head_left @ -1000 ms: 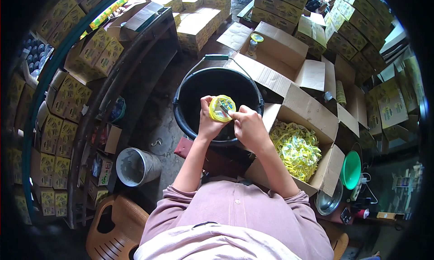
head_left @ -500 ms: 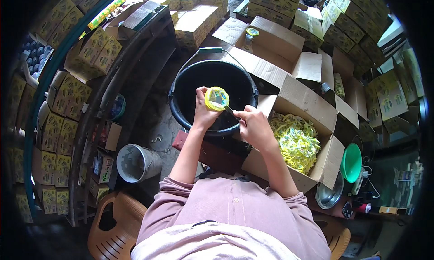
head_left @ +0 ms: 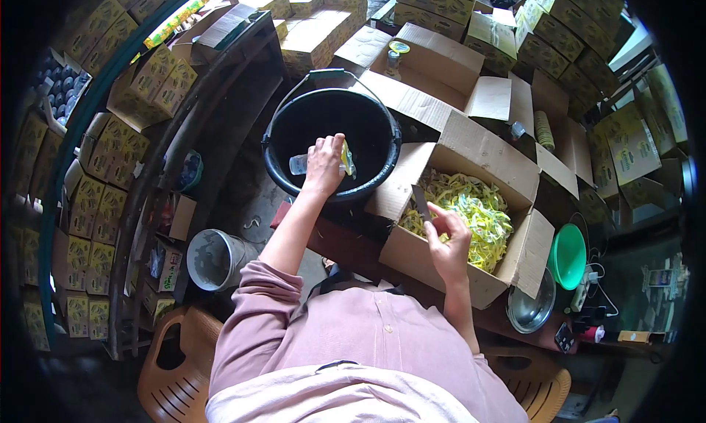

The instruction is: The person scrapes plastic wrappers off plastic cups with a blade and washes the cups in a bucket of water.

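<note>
My left hand [head_left: 323, 167] is over the black bucket [head_left: 273, 174], its fingers closed round a clear plastic cup [head_left: 297, 165] tipped on its side. A yellow and green printed wrapper [head_left: 347, 158] shows at the cup's right end, past my fingers. My right hand [head_left: 450, 239] pinches a dark flat blade, like a knife [head_left: 421, 202], which points up and away. Below that hand, an open cardboard box [head_left: 485, 157] holds a heap of yellow-green plastic strips [head_left: 471, 210].
Behind the bucket stands another open carton [head_left: 434, 44] with a lidded cup [head_left: 395, 55] in it. A grey pail [head_left: 213, 260] is at the left. A green bowl [head_left: 568, 255] and a metal bowl [head_left: 531, 305] are at the right. Stacked cartons [head_left: 95, 202] line the left shelf.
The cup has turned from mouth-up onto its side in my left hand. My right hand has moved with the blade away from the cup, rightward and down to the box of strips.
</note>
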The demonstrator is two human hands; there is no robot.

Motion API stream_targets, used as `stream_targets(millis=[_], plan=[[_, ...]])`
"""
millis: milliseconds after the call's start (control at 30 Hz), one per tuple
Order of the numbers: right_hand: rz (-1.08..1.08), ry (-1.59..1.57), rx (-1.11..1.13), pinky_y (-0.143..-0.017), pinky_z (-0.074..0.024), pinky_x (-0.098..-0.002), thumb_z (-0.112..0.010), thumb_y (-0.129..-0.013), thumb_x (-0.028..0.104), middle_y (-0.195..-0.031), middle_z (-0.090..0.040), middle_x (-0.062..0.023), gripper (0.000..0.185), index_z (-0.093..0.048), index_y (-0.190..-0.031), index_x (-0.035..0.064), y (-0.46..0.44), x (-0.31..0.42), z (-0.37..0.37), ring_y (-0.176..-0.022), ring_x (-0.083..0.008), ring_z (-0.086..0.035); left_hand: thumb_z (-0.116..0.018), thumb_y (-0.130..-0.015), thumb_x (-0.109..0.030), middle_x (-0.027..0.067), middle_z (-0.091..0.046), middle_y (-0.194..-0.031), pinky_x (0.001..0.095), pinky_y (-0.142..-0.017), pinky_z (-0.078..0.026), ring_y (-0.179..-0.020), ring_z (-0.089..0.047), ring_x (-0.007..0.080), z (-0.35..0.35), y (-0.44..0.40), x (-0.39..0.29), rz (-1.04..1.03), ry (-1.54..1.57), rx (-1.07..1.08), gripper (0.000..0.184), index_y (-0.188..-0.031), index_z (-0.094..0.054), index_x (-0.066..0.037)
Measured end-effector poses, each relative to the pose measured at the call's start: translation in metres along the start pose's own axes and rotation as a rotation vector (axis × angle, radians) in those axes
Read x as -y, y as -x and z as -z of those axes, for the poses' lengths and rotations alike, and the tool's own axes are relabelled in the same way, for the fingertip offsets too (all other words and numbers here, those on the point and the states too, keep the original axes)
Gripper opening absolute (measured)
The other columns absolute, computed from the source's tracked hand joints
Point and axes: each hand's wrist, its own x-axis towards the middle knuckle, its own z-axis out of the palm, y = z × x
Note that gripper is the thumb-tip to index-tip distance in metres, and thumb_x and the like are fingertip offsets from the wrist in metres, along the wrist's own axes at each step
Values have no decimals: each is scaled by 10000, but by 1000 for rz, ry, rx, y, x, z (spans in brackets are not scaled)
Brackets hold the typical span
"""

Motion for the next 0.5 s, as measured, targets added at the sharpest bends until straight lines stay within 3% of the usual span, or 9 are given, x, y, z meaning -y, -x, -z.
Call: stream_targets(millis=[167, 333, 500], plan=[[-176, -19, -68, -546, -390, -189, -596, -740, -29, -681, -495, 23, 298, -610, -1028, 48, 39, -27, 31, -588, -41, -455, -655, -552, -16, 97, -509, -945, 381, -782, -390, -940, -484, 276, -3, 0, -1, -19, -212, 75, 595, -1095, -424, -94], [-271, -65, -163, -541, -395, -205, -603, -734, -5, -664, -502, 9, 278, -625, -1005, 57, 66, -43, 57, -577, -56, -468, -635, -611, -17, 90, -536, -919, 363, -775, -368, -933, -493, 247, -2, -1, -5, -52, -375, 140, 511, -1084, -471, -120], [-293, -93, -257, -531, -382, -190, -605, -746, 3, -672, -504, 15, 298, -607, -1040, 52, 85, -60, 73, -567, -45, -454, -582, -716, -111, 55, -572, -883, 329, -774, -368, -916, -516, 204, -7, -12, -14, -102, -671, 291, 276, -988, -545, -140]])
